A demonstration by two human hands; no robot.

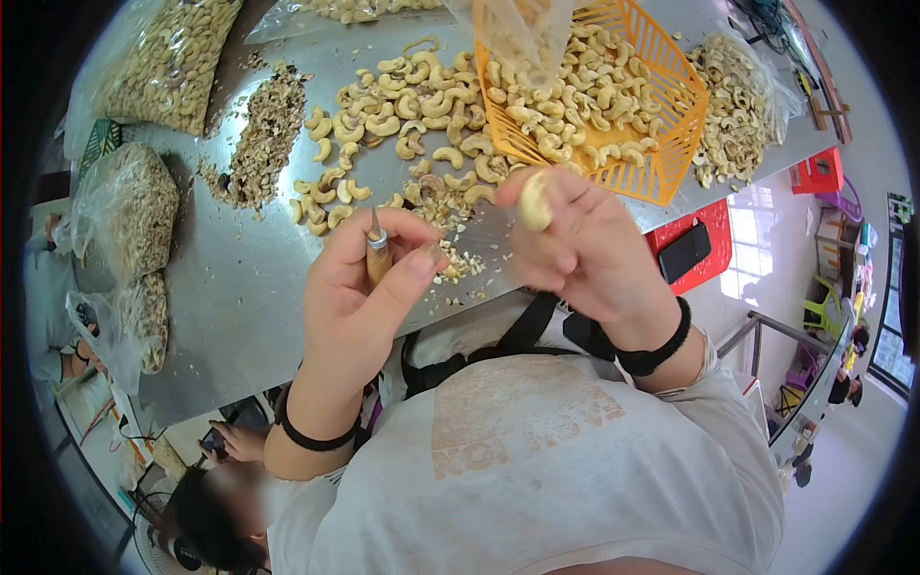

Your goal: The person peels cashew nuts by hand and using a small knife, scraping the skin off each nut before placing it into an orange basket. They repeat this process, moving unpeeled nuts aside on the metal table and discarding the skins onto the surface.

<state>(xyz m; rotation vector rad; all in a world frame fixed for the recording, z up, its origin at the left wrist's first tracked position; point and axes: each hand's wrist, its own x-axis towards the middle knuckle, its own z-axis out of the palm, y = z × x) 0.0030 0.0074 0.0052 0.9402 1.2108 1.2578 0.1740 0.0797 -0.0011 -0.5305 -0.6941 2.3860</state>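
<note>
My left hand (364,297) is shut around a small wooden-handled knife (377,244), blade pointing up, thumb across the handle. My right hand (585,249) pinches a pale cashew nut (535,201) between its fingertips, a little to the right of the knife. Both hands hover over the near edge of a metal table (240,278), each wrist wearing a black band. Loose cashews (402,105) lie spread just beyond the hands, with small crumbs beneath them.
An orange plastic basket (685,115) holds cashews, a clear bag (522,34) hanging above it. Shell scraps (264,134) are heaped at left. Filled bags (129,211) line the left edge, another bag (738,105) far right. A phone (685,251) rests on a red stool. Another person (206,508) sits lower left.
</note>
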